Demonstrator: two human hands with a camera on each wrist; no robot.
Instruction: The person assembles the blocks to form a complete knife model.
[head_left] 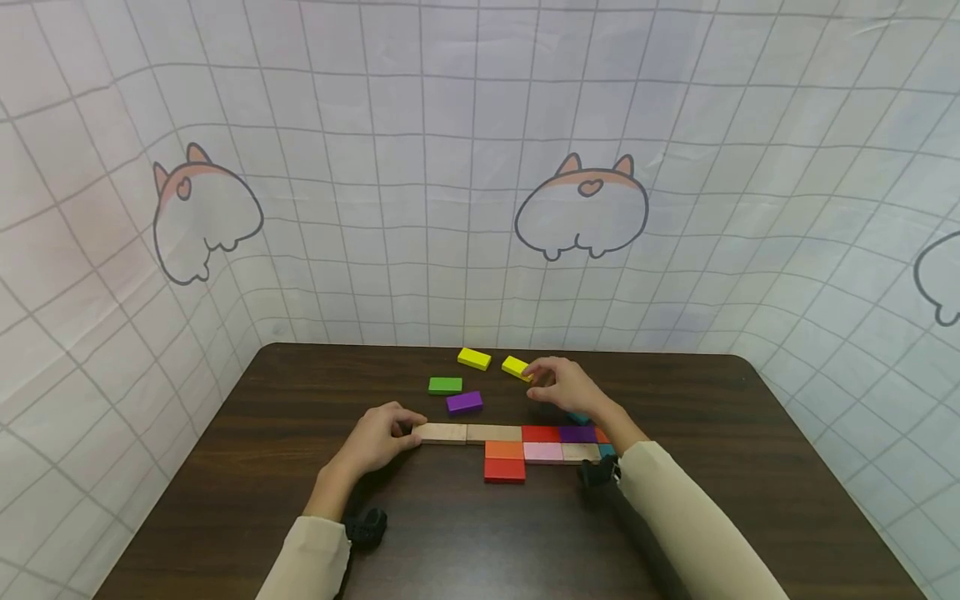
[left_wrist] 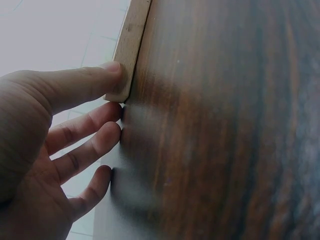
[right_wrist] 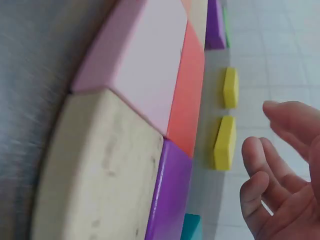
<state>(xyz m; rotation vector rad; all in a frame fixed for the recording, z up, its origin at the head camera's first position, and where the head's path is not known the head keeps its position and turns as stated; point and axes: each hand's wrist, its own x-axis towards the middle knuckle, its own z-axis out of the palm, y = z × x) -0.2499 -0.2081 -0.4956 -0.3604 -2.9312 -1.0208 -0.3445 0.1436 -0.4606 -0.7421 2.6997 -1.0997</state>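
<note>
At the left end of a row of flat blocks, my left hand [head_left: 378,439] pinches a plain wooden block [head_left: 442,433]. The left wrist view shows the thumb on that block's near face; the index finger is hidden behind it, the other fingertips touching the table. A second plain wooden block [head_left: 493,433] continues the row, followed by a red block [head_left: 540,434] and a purple block [head_left: 577,435]. My right hand [head_left: 566,387] hovers beyond the row with fingers loosely bent, holding nothing. Nearest to it is a yellow block [head_left: 514,367], apart from the fingers in the right wrist view.
Another yellow block [head_left: 474,359], a green block [head_left: 446,386] and a loose purple block [head_left: 464,402] lie behind the row. Orange [head_left: 504,450], lower red [head_left: 504,472] and pink [head_left: 543,452] blocks adjoin its front. A patterned white curtain [head_left: 450,167] stands behind the table.
</note>
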